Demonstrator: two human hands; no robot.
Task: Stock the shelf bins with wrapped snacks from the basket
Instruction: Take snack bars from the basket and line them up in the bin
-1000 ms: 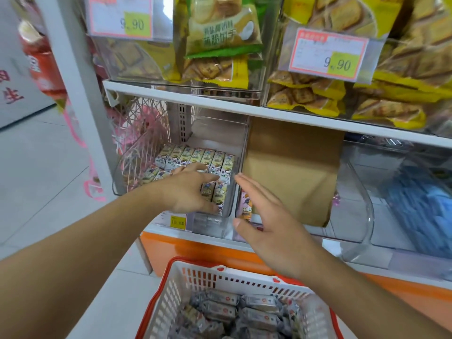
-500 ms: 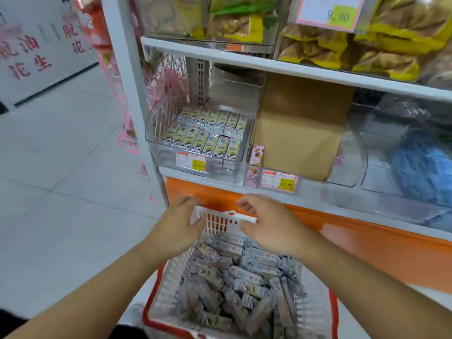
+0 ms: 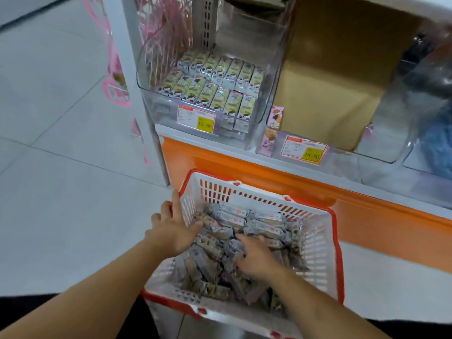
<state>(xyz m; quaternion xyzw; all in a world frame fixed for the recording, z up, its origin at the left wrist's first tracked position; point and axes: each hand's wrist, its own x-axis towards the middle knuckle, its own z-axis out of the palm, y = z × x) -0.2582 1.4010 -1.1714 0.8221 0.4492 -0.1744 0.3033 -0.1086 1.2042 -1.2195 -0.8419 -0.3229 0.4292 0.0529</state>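
A white basket with a red rim (image 3: 338,243) stands on the floor below the shelf, full of grey wrapped snacks (image 3: 259,222). My left hand (image 3: 172,227) straddles the basket's left wall, fingers outside and thumb inside, holding it. My right hand (image 3: 254,259) is down in the pile, its fingers curled into the wrappers. Above, a clear shelf bin (image 3: 150,100) holds two neat rows of yellow-green wrapped snacks (image 3: 220,81).
A second clear bin (image 3: 391,152) to the right holds a brown cardboard sheet (image 3: 325,77) and a pink packet (image 3: 274,128) at its front corner. Price tags hang on both bins. An orange shelf base (image 3: 244,172) runs behind the basket. Grey tiled floor lies to the left.
Both hands came down from the shelf bin into the basket. My view tilted downward. The right hand now digs into the snack pile and the left holds the basket wall.
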